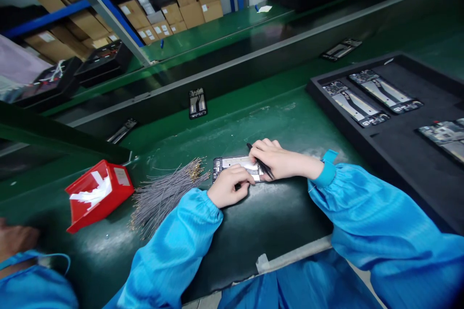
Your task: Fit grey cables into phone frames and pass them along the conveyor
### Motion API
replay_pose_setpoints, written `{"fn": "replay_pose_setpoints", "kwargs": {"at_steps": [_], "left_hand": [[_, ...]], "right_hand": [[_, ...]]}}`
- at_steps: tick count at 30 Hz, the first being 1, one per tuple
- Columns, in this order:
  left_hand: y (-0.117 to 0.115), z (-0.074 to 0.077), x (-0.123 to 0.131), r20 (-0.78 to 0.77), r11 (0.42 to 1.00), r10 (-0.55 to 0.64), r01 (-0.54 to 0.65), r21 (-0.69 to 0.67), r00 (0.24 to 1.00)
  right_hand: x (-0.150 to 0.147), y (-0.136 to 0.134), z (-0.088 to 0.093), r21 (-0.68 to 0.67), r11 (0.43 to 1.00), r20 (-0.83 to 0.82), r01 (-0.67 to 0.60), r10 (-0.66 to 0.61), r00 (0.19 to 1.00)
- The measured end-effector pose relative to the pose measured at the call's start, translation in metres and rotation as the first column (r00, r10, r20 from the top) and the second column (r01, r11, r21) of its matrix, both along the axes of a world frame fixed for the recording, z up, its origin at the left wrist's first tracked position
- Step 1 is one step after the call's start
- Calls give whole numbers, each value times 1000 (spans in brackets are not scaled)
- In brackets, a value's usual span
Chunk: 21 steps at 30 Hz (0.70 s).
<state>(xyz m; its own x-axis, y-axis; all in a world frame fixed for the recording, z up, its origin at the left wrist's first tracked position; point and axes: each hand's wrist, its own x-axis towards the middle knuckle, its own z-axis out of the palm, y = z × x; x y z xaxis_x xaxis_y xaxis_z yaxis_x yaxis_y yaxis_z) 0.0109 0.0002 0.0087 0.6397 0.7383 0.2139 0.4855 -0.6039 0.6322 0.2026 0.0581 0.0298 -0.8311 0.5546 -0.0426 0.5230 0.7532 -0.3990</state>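
An opened phone [235, 160] lies on the green bench in front of me, its silver inside facing up. My left hand [232, 186] is closed over its near edge, with thumb and fingertips curled together and the grip partly hidden. Black tweezers [266, 168] slant through the closed fingers of my right hand [271, 157], over the phone's right end. What the tweezer tips touch is too small to tell. Just left of the phone lies a bundle of thin grey cables [163, 198] with gold-coloured ends.
A red bin [121, 198] with white strips stands left of the cables. A black foam tray [380, 147] with several opened phones is at the right. Another opened phone [197, 104] lies farther back. A co-worker's hand [16, 241] is at the left edge; another person works across the bench.
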Motion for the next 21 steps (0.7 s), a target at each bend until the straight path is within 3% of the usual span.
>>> {"fn": "replay_pose_setpoints", "kwargs": {"at_steps": [3,7,15,21], "left_hand": [[0,-2,1,14,994,112,-112,9,994],[0,-3,4,-32,987,162,-161,21,986],[0,-1,9,-62,982,189,-188,27,980],[1,-3,7,-33,988,149,-147,46,988]], "right_hand": [[2,2,-2,-16,1000,-17,-11,10,1000],[1,3,0,21,999,-4,-27,28,1000],[-5,4,8,164,980,86,-115,101,991],[-15,-2,15,173,982,186,-75,42,982]]}}
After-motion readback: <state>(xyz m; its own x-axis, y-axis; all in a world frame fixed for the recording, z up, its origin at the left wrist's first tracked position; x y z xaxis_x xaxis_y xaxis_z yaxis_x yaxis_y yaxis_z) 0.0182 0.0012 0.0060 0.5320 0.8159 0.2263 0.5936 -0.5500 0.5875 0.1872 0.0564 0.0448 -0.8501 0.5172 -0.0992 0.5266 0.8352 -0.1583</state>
